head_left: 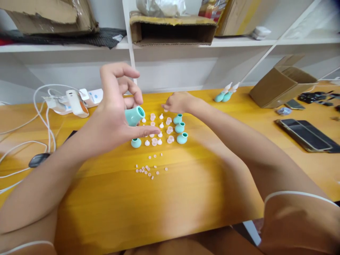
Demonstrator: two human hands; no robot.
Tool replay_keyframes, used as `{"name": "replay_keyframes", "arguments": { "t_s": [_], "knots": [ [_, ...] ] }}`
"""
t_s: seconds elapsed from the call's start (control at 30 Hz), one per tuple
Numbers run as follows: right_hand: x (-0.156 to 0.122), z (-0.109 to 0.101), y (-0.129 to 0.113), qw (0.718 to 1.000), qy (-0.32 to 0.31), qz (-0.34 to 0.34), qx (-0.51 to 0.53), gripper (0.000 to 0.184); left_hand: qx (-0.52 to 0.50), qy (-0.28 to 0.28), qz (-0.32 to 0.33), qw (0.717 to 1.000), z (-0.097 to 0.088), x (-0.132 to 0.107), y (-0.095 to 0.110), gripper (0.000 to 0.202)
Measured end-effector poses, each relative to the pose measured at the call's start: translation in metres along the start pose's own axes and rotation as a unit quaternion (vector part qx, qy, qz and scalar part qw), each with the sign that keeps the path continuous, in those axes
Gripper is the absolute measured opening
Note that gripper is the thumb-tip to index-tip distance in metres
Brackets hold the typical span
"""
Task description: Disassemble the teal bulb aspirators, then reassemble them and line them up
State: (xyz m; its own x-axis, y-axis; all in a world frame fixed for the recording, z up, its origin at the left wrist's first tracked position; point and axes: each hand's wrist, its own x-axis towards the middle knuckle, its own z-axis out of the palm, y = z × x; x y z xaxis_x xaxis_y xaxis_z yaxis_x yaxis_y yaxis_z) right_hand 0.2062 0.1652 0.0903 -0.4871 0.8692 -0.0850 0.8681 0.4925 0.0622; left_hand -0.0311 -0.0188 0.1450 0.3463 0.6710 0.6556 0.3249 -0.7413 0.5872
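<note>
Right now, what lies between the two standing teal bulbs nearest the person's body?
In the head view, small white pointed tips and pale pink collars lie between the left bulb and right bulb.

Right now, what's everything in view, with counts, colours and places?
Held bottle: one, teal, left hand
Standing bottles: at least four, teal, centre
Pointed tips: several, whitish, centre
Cup-like pieces: several, pink, centre
Tiny rings: many, pale pink, centre front
Tipped bottles: two, teal and white, back right
Open carton: one, brown, right
Phone-like slabs: at least two, dark, right
Clutter: several, black, far right
Mouse: one, black, left
Plug blocks: several, mostly white, back left
Cables: several, white, left
Shelf cartons: at least three, brown, above
Bag: one, whitish, above
Table: one, yellow-brown, below
Shelving: one, white, behind
Left hand: one, bare, centre left
Right hand: one, bare, back centre
</note>
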Motion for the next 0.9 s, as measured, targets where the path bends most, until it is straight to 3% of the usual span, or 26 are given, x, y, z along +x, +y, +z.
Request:
{"name": "replay_keyframes", "arguments": {
  "t_s": [0.2, 0.37, 0.43, 0.53, 0.6, 0.67, 0.8, 0.9],
  "knots": [
    [0.008, 0.004, -0.014, 0.994, -0.096, 0.023, -0.056, 0.052, 0.023, 0.007, -0.005, 1.000, 0.000, -0.001, -0.001, 0.088],
    [0.004, -0.001, -0.011, 0.992, -0.103, 0.022, -0.065, 0.065, 0.070, -0.011, 0.015, 0.997, 0.002, -0.003, -0.012, 0.095],
    [-0.003, -0.009, -0.007, 0.996, -0.066, 0.032, -0.055, 0.069, 0.105, -0.015, 0.029, 0.994, 0.005, -0.005, -0.016, 0.102],
    [-0.029, -0.027, -0.011, 0.998, 0.045, 0.021, 0.023, 0.077, 0.166, -0.013, 0.061, 0.984, 0.014, -0.008, -0.021, 0.105],
    [-0.053, -0.039, -0.023, 0.984, 0.106, -0.048, 0.134, 0.085, 0.188, -0.012, 0.077, 0.979, 0.021, -0.009, -0.023, 0.105],
    [-0.078, -0.045, -0.041, 0.958, 0.122, -0.137, 0.220, 0.089, 0.198, -0.008, 0.099, 0.975, 0.028, -0.010, -0.025, 0.108],
    [-0.106, -0.045, -0.070, 0.923, 0.137, -0.253, 0.255, 0.081, 0.224, 0.010, 0.157, 0.962, 0.035, -0.011, -0.029, 0.115],
    [-0.107, -0.040, -0.074, 0.907, 0.190, -0.279, 0.253, 0.078, 0.201, 0.003, 0.132, 0.971, 0.034, -0.013, -0.027, 0.114]
  ]
}}
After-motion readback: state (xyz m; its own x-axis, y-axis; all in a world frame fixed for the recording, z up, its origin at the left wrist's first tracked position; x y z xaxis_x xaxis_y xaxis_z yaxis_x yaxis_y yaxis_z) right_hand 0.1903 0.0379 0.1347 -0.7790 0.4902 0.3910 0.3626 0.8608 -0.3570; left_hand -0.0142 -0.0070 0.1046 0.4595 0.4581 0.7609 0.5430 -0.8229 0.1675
